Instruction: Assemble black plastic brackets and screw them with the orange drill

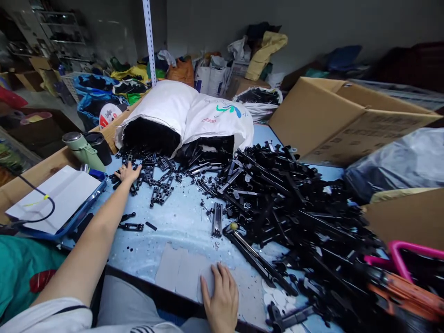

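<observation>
My left hand [128,173] reaches far across the table, fingers spread over small black plastic parts [161,189] in front of a white sack. Whether its fingertips touch a part, I cannot tell. Flat on a grey sheet [180,268] at the table's front edge lies my right hand [221,296], holding nothing. Beyond it stands a small stack of black strips [217,219]. Long black bars [256,256] lie to its right, beside a big heap of black parts [277,194]. A few loose black pieces [132,226] rest near my left forearm.
Two white sacks [218,115] spill black parts at the back. A green flask [83,150] and a dark cup [99,145] stand at left, near a blue tray with white paper [57,194]. At right are a cardboard box [319,120] and an orange-handled tool [409,296].
</observation>
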Tool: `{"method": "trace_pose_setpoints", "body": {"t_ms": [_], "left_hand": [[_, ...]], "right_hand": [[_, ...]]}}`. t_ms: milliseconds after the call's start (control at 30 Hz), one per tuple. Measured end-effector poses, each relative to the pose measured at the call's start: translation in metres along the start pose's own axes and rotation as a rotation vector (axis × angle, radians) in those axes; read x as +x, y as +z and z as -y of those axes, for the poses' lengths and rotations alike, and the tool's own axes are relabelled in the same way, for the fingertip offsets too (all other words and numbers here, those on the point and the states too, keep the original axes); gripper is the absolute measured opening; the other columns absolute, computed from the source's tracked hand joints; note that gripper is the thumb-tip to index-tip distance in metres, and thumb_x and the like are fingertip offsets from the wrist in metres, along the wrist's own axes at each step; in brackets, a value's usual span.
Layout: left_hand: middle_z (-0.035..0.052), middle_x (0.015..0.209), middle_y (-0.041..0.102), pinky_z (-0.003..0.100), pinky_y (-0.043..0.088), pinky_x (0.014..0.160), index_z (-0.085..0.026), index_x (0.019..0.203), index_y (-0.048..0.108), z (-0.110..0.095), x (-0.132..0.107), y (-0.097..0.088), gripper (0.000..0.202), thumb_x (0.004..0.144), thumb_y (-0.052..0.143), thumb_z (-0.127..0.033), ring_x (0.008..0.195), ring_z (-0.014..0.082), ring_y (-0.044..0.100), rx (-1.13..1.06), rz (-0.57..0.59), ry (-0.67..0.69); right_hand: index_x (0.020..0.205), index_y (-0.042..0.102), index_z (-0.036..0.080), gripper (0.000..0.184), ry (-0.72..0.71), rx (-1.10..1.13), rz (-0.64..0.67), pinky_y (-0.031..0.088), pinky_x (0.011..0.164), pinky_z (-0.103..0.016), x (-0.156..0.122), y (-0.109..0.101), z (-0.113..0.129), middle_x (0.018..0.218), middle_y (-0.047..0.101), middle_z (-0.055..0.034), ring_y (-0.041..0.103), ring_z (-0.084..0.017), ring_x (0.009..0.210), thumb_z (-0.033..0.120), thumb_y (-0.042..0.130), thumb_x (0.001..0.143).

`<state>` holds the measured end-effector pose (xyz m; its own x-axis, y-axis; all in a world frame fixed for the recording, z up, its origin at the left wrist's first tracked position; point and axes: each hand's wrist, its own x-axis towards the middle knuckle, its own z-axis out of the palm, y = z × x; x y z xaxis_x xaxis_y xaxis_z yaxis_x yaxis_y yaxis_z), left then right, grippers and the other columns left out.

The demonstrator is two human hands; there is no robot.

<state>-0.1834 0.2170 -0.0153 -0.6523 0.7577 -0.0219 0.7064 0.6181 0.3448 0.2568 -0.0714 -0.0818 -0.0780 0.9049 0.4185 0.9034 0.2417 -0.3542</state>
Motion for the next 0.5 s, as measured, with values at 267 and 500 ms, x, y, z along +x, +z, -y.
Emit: {"method": "trace_pose_setpoints", "body": {"t_ms": [267,500], "left_hand": [[0.0218,0.145,0.033,0.056,0.007,0.111,-0.007,0.137,0.037,-0.047,-0.09,0.039,0.074,0.087,0.028,-0.061,0.138,0.0359,0.02,-0.004,0.078,0.257],[0.019,0.151,0.022,0.051,0.016,0.112,-0.012,0.143,0.028,-0.04,-0.165,0.02,0.075,0.085,0.042,-0.057,0.142,0.033,0.01,-0.206,0.174,0.491]], "right_hand": [[0.111,0.058,0.019,0.035,0.073,0.056,-0.028,0.04,0.095,-0.05,-0.001,-0.003,0.009,0.118,0.059,-0.0131,0.047,-0.031,0.116,0.042,0.053,0.085],[0.11,0.058,0.02,0.029,-0.068,0.362,0.069,0.042,0.097,-0.045,0.08,-0.007,0.013,0.122,0.054,-0.0135,0.049,-0.025,0.117,0.035,0.05,0.087]]}}
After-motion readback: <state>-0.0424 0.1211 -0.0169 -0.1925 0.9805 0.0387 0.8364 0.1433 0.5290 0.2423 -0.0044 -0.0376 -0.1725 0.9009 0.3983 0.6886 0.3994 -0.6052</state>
